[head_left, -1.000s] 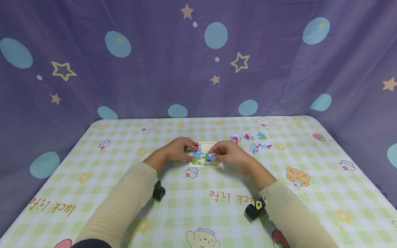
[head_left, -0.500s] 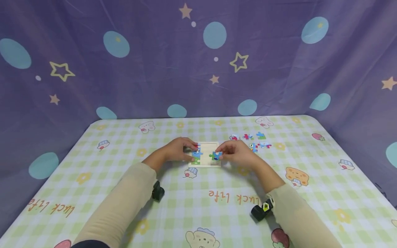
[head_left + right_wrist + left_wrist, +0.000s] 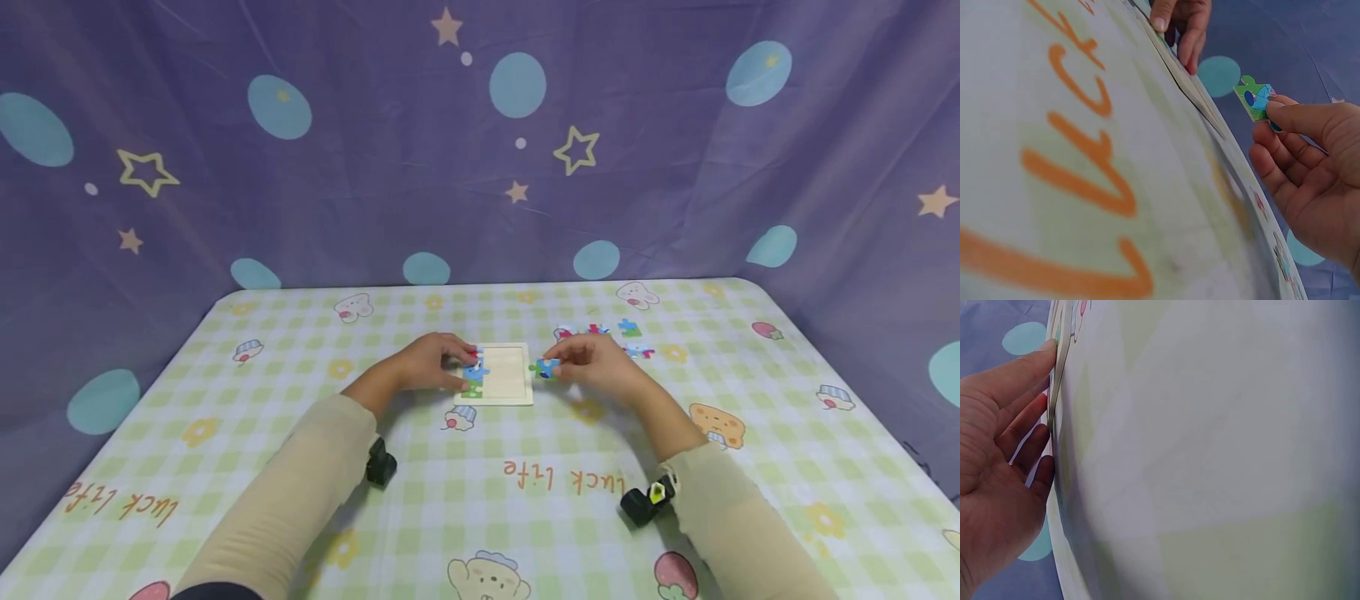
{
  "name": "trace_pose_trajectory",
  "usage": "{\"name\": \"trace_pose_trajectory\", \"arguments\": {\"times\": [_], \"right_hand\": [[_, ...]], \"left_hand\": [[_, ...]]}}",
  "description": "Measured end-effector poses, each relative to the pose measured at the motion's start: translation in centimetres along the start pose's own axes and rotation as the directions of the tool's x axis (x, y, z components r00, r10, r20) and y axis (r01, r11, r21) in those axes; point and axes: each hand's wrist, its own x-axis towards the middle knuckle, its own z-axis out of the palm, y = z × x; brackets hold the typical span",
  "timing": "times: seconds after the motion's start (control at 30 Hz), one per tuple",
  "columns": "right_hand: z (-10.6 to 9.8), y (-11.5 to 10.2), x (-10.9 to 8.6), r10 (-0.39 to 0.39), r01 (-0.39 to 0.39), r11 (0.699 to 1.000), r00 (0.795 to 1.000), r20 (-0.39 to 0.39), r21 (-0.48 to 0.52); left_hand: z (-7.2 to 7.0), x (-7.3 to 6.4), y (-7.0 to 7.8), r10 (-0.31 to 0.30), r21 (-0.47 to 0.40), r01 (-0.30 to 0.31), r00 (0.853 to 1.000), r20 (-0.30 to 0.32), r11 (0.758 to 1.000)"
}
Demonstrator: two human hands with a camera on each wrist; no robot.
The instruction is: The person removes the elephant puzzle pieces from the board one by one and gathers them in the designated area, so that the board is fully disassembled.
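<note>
A shallow wooden puzzle tray [image 3: 517, 398] lies flat at mid-table, with blue, green and red jigsaw pieces [image 3: 474, 372] along its left side. My left hand [image 3: 427, 362] rests at that side, thumb and fingertips touching the pieces or the rim; in the left wrist view the same hand [image 3: 1004, 437] has relaxed fingers against the tray's edge. Just right of the tray, my right hand [image 3: 600, 362] pinches a blue and green jigsaw piece [image 3: 545, 368]. The right wrist view shows this piece [image 3: 1254, 100] between thumb and fingers, raised off the table.
Several loose jigsaw pieces lie behind the right hand, among them a blue-green one [image 3: 628, 327] and a red-blue one [image 3: 639, 352]. A checked cloth [image 3: 450, 467] with printed drawings covers the table. A purple curtain [image 3: 420, 167] hangs behind it.
My right hand has lifted the pinched piece out of the tray and carried it rightward past the rim, baring the tray's middle. The left hand has stayed in place.
</note>
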Motion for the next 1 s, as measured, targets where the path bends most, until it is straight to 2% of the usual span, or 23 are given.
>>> {"name": "trace_pose_trajectory", "arguments": {"times": [0.33,0.47,0.73,1.0], "right_hand": [[-1.5,1.1,0.1,0.086,-0.084,0.994,0.996,-0.025,0.074],[-2.1,1.4,0.1,0.118,-0.116,0.992,0.993,-0.029,0.052],[-3.3,1.4,0.3,0.117,-0.119,0.993,0.991,-0.058,-0.029],[-4.3,2.0,0.6,0.106,-0.125,0.969,0.989,-0.101,-0.211]], "left_hand": [[0.0,0.2,-0.1,-0.034,-0.013,0.034,0.999,0.006,0.999],[0.1,0.1,-0.1,-0.031,-0.019,0.032,0.999,0.009,0.999],[0.1,0.0,-0.1,-0.017,-0.022,0.017,1.0,0.012,1.0],[0.0,-0.1,0.0,-0.03,-0.028,0.031,0.999,0.012,0.999]]}}
